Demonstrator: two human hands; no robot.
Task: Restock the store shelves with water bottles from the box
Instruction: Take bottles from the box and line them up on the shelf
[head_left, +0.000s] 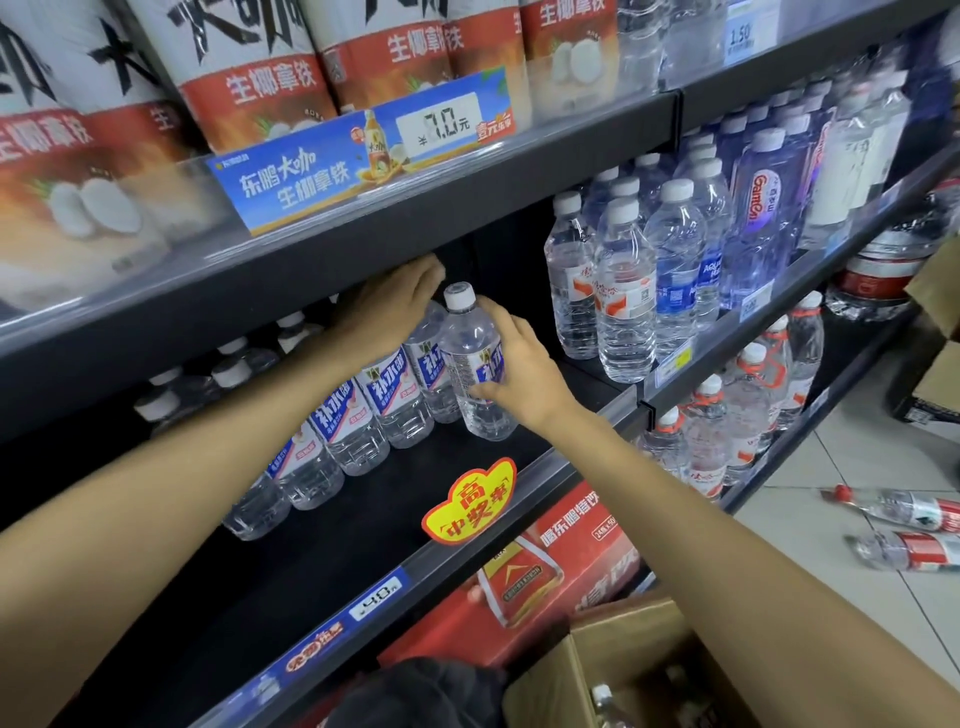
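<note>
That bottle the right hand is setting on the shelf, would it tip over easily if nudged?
Probably yes. The bottle is tall and narrow, so a push near its white cap would likely topple it. It looks full of clear water, so it is likely fairly heavy and steadier than an empty one. The right hand grips smooth plastic, which may be a little slippery.

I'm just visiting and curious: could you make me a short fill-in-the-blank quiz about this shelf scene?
1. The right hand grips a bottle with a ____ cap.
2. The left hand reaches under the ____ above.
3. Two bottles lie on the ____.
4. The cardboard box is ____.

Missing words: white; shelf; floor; open
</note>
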